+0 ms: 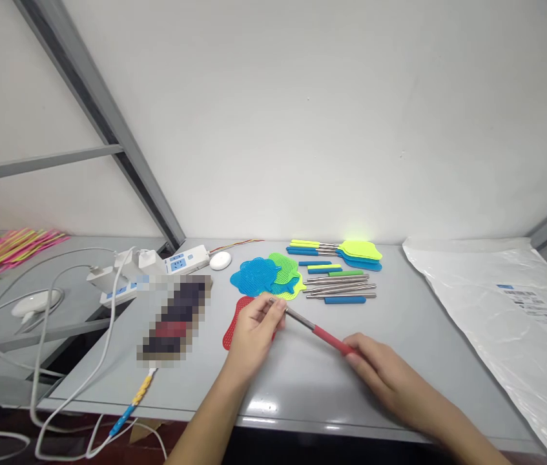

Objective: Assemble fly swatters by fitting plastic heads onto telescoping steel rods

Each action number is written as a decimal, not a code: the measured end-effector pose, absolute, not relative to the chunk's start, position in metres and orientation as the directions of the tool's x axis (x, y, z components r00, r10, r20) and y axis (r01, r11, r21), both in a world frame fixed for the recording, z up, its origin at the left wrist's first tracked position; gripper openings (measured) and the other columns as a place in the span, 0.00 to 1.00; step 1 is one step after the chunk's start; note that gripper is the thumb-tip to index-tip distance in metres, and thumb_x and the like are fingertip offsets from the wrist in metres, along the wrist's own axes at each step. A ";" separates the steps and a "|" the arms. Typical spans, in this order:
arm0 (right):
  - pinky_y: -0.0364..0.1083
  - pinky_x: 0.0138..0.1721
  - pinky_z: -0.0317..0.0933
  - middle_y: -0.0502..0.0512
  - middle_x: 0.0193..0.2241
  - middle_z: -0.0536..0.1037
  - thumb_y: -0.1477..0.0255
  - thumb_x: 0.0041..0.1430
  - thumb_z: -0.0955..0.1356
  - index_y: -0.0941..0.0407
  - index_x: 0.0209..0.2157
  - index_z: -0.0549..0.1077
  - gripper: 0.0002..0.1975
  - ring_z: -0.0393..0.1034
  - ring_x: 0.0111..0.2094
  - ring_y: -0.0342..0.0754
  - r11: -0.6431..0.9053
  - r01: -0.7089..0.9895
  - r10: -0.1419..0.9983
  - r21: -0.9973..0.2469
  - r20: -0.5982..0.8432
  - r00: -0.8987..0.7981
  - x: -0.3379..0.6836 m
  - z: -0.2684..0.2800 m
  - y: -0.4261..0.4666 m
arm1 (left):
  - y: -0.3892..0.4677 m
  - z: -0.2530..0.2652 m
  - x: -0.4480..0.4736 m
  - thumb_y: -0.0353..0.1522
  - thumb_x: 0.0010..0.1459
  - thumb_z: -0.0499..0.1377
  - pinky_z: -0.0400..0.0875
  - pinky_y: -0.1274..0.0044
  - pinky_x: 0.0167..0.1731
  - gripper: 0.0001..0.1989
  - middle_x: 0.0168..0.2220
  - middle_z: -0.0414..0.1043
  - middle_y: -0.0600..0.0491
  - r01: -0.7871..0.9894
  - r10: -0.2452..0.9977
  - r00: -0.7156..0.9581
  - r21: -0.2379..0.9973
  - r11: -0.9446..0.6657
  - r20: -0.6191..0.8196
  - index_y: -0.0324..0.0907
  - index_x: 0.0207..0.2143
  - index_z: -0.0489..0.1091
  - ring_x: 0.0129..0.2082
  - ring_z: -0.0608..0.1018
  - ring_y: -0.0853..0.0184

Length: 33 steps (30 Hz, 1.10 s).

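My left hand (258, 326) is closed on a red fly swatter head (235, 325), its perforated paddle partly hidden behind the hand. In my right hand (374, 368) is a metal swatter rod with a red grip (329, 338), held by the grip end. The rod slants up to the left, and its bare metal tip is at my left fingertips; whether it sits in the head's socket is hidden. Just behind lie loose blue swatter heads (256, 276) and green ones (283, 266), overlapping. Several metal rods (345, 282) and loose coloured grips (345, 300) lie to their right.
Assembled yellow and blue swatters (360, 250) are stacked by the wall. A power strip (186, 259) with cables and a white round device (220, 260) stand left, near a pixelated phone-like object (176, 320). A white plastic bag (491, 310) covers the right side.
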State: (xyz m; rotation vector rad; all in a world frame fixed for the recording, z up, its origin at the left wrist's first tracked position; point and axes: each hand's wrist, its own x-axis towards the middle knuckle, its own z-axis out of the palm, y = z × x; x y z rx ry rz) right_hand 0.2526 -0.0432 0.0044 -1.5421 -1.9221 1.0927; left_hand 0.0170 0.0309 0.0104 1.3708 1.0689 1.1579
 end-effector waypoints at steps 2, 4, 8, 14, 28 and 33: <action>0.46 0.39 0.59 0.50 0.36 0.72 0.58 0.67 0.56 0.50 0.41 0.67 0.15 0.65 0.37 0.47 0.040 0.528 0.943 -0.848 -0.144 -0.302 0.243 0.008 -0.045 | 0.031 0.013 0.038 0.44 0.59 0.56 0.60 0.80 0.26 0.15 0.25 0.64 0.56 -0.158 0.994 0.079 0.985 -0.063 0.076 0.41 0.31 0.70 0.24 0.65 0.72; 0.44 0.37 0.58 0.49 0.34 0.71 0.58 0.67 0.56 0.51 0.40 0.67 0.15 0.63 0.35 0.46 -0.011 0.434 0.945 -0.901 -0.151 -0.291 0.235 0.009 -0.046 | 0.031 0.014 0.059 0.45 0.59 0.56 0.62 0.80 0.29 0.15 0.30 0.66 0.55 -0.351 0.999 -0.016 0.936 -0.035 0.031 0.42 0.31 0.69 0.27 0.67 0.73; 0.41 0.28 0.52 0.44 0.21 0.60 0.56 0.67 0.55 0.53 0.33 0.63 0.18 0.53 0.24 0.42 -0.138 0.209 0.946 -0.968 -0.191 -0.261 0.219 0.002 -0.045 | 0.032 0.018 0.094 0.44 0.60 0.56 0.65 0.78 0.33 0.15 0.27 0.65 0.55 -0.598 0.998 0.041 0.799 0.062 -0.047 0.42 0.29 0.63 0.28 0.69 0.71; 0.42 0.26 0.50 0.43 0.18 0.56 0.55 0.66 0.56 0.53 0.25 0.55 0.20 0.49 0.22 0.42 -0.132 0.127 0.979 -0.983 -0.150 -0.141 0.200 -0.016 -0.041 | 0.035 0.017 0.117 0.47 0.59 0.56 0.61 0.79 0.25 0.18 0.20 0.55 0.61 -0.652 0.992 0.012 0.751 0.103 -0.126 0.43 0.28 0.58 0.19 0.64 0.74; 0.42 0.21 0.49 0.41 0.15 0.58 0.55 0.64 0.57 0.52 0.27 0.58 0.18 0.50 0.17 0.40 -0.158 0.029 0.980 -0.987 -0.160 -0.121 0.193 -0.016 -0.036 | 0.030 0.011 0.122 0.48 0.58 0.55 0.65 0.77 0.28 0.20 0.18 0.54 0.63 -0.648 0.980 0.105 0.736 0.195 -0.168 0.44 0.28 0.55 0.17 0.62 0.74; 0.42 0.21 0.52 0.43 0.10 0.65 0.57 0.63 0.59 0.53 0.27 0.61 0.16 0.56 0.13 0.41 -0.182 -0.157 0.962 -0.971 -0.142 -0.233 0.198 -0.011 -0.021 | 0.040 0.020 0.126 0.49 0.58 0.55 0.65 0.77 0.31 0.20 0.23 0.67 0.56 -0.474 0.952 0.281 0.845 0.249 -0.123 0.42 0.26 0.61 0.26 0.70 0.70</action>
